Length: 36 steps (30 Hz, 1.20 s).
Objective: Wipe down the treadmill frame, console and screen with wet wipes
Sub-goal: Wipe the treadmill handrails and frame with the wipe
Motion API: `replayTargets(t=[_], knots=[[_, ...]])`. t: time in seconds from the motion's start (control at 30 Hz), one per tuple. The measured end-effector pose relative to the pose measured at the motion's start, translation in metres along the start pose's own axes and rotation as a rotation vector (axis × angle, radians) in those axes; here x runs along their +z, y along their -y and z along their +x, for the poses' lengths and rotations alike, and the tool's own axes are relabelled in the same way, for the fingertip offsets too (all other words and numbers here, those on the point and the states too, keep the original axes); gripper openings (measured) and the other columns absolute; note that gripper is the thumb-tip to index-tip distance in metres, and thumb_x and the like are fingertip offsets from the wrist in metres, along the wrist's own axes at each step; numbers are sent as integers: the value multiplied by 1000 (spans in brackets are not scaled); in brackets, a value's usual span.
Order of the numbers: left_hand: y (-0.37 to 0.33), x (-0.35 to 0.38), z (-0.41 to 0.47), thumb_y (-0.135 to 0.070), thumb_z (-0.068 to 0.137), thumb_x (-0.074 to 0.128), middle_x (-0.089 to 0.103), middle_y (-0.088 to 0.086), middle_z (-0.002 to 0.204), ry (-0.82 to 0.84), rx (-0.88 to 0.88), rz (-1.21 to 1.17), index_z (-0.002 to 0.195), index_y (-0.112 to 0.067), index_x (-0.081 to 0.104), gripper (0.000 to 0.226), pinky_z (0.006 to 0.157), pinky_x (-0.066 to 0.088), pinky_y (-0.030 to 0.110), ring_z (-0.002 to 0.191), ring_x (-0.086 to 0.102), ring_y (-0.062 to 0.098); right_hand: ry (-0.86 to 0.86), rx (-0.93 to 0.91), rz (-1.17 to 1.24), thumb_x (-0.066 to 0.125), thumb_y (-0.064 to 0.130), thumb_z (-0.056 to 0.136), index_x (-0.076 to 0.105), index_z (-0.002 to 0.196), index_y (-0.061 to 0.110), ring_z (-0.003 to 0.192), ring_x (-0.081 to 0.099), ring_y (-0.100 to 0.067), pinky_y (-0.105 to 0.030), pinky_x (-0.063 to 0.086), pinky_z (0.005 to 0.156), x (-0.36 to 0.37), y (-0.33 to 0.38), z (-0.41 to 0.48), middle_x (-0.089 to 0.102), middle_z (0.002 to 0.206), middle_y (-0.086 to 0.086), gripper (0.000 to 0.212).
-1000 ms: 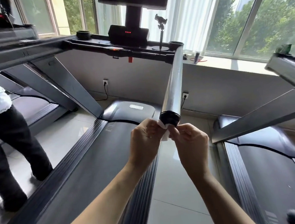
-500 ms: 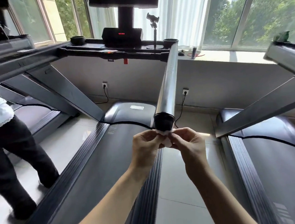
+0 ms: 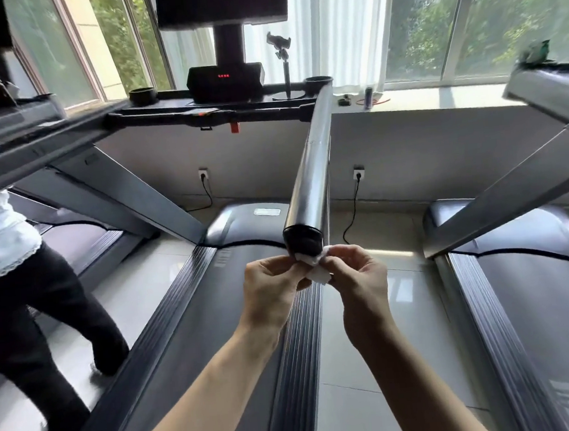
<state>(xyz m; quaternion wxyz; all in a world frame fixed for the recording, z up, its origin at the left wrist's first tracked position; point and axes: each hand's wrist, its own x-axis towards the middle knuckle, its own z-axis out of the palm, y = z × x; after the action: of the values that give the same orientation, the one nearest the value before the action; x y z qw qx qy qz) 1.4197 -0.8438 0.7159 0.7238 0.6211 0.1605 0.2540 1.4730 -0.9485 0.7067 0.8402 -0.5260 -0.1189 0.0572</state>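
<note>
A small white wet wipe [image 3: 315,268] is pinched between my left hand [image 3: 271,287] and my right hand [image 3: 357,277], just below the black end cap [image 3: 303,241] of the treadmill's silver right handrail [image 3: 313,164]. The rail runs up to the black console [image 3: 225,83] with red lit digits, under a dark screen [image 3: 221,1]. The left handrail [image 3: 30,151] crosses the upper left. The belt deck [image 3: 191,343] lies below my arms.
A person in a white top and black trousers [image 3: 18,290] stands on the neighbouring treadmill to the left. Another treadmill [image 3: 541,296] is to the right. A phone holder [image 3: 280,49] stands on the console tray. A can [image 3: 368,98] sits on the windowsill.
Both hands have drawn slightly down and back from the rail's end cap with the wipe between them. The view has dropped a little; the person on the left has shifted.
</note>
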Motion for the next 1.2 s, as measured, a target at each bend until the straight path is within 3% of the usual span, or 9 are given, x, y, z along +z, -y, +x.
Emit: replayTargets(t=[0.17,0.27,0.37,0.63,0.77,0.83,0.93,1.03,1.2], knots=[[-8,-1,0,1,85,77,77,19,82,2,71,-3,90,3,79,6,81,63,38,74,73,23,14,-81,-53,62,-17,82,68,80,4,62,57,-16,-25,49,59,5,3,2,65,69,-9,22],[-4,-2,3,1,80,81,77,18,81,-4,-48,34,83,-1,80,4,76,61,32,72,74,23,-24,58,-78,75,-4,75,67,76,10,62,54,-13,-27,44,59,5,-6,7,62,68,-4,16],[-6,-3,1,-2,82,81,77,21,86,2,-61,50,90,4,79,11,87,62,42,78,74,26,-17,87,-36,71,7,65,68,77,8,60,54,-15,-26,45,59,3,-2,5,63,67,-5,12],[-20,-7,-9,-4,90,74,77,9,76,-25,289,127,78,-9,80,14,77,59,40,71,70,16,44,-249,-114,64,-17,85,69,83,7,72,64,-18,-31,53,68,15,12,-8,71,79,-12,24],[-4,-9,5,-22,75,80,71,14,69,-64,67,90,69,-2,74,22,79,59,50,69,64,22,-22,-114,-116,70,-3,79,66,74,16,69,59,-22,-39,49,68,9,-11,0,65,72,-17,20],[4,-10,15,-9,81,79,70,18,73,-62,-80,72,73,5,72,17,77,62,42,72,66,25,-33,22,-65,73,4,73,64,77,9,70,57,-24,-37,48,68,10,-15,3,61,73,-28,11],[3,-12,23,5,88,67,72,17,77,-26,-229,43,81,0,73,11,71,62,26,73,68,26,-30,281,158,73,-8,76,65,95,1,71,62,-25,-31,54,67,7,-19,12,65,82,-19,23],[-5,-21,15,2,91,67,74,16,82,-29,-168,62,88,-1,74,9,72,61,26,76,70,24,-7,471,378,60,-14,81,64,107,-6,73,69,-23,-30,61,64,6,-17,12,66,97,-22,27],[-21,-21,-15,2,90,73,79,9,91,-16,227,111,95,-6,76,10,84,60,32,86,75,20,42,558,514,52,-14,91,65,85,-7,62,73,-22,-27,59,54,20,-7,-5,71,75,-17,16]])
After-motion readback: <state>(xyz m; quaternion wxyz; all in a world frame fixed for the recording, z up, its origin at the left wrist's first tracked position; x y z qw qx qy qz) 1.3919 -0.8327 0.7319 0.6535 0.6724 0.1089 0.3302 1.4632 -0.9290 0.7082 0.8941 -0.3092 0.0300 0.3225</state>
